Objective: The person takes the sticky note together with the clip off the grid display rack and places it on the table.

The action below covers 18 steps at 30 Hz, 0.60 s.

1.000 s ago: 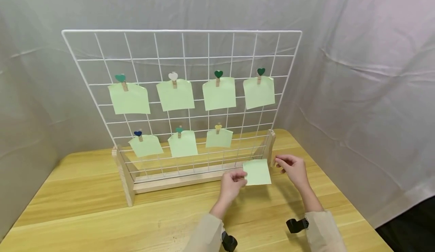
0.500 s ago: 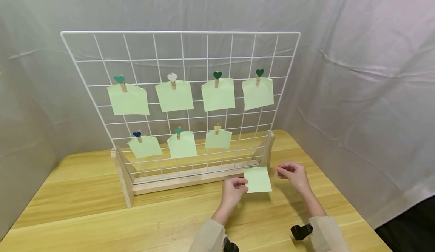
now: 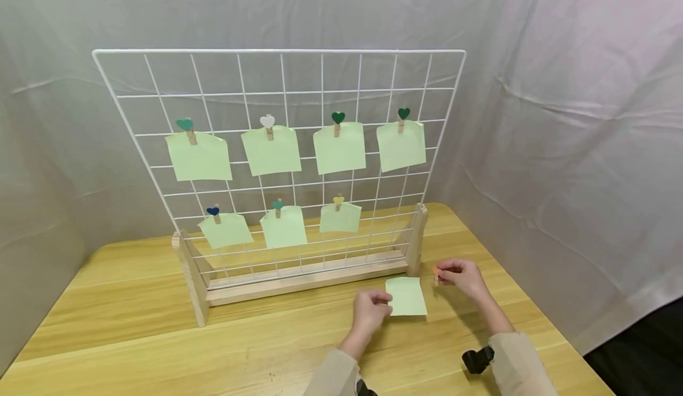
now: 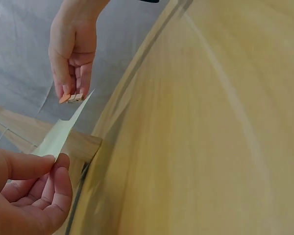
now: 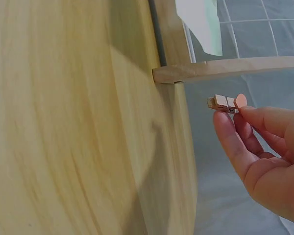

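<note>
Soft, even light fills the head view, and the wire grid (image 3: 323,183) reads crisp! Right of the grid, the curtain (image 3: 581,117) catches a pinkish cast; off its front right, a faint shadow lies on the tabletop (image 3: 133,307) by the right hand (image 3: 463,278). Both wrist views look dimmer, hazier, and the right one washes the paper (image 5: 198,19) nearly white.
</note>
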Available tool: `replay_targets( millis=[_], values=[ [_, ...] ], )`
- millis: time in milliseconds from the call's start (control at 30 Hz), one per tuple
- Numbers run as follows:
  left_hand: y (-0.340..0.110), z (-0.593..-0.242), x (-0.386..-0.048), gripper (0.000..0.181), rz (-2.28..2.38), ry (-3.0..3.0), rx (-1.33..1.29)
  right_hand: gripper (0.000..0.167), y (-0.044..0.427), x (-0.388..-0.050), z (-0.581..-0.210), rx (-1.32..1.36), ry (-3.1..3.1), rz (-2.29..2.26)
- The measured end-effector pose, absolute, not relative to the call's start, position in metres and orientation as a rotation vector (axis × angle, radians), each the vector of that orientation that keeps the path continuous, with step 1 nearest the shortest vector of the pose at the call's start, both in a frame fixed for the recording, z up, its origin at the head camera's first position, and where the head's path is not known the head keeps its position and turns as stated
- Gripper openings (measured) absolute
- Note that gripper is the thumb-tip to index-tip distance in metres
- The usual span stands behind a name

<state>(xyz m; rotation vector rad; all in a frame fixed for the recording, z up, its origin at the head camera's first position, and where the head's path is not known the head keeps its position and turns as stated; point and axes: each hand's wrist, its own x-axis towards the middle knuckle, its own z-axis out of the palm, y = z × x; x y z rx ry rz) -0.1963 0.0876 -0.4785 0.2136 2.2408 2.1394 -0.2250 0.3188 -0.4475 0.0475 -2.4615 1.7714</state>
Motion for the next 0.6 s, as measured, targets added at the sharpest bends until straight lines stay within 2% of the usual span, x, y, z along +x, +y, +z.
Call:
replay_targets(
  millis=[600],
  values=[
    [0.113,-0.487,-0.193,0.021,2.045,2.328,0.182,0.015,0.329,-0.233,-0.458,-0.031,-2.680,1.701]
  ],
)
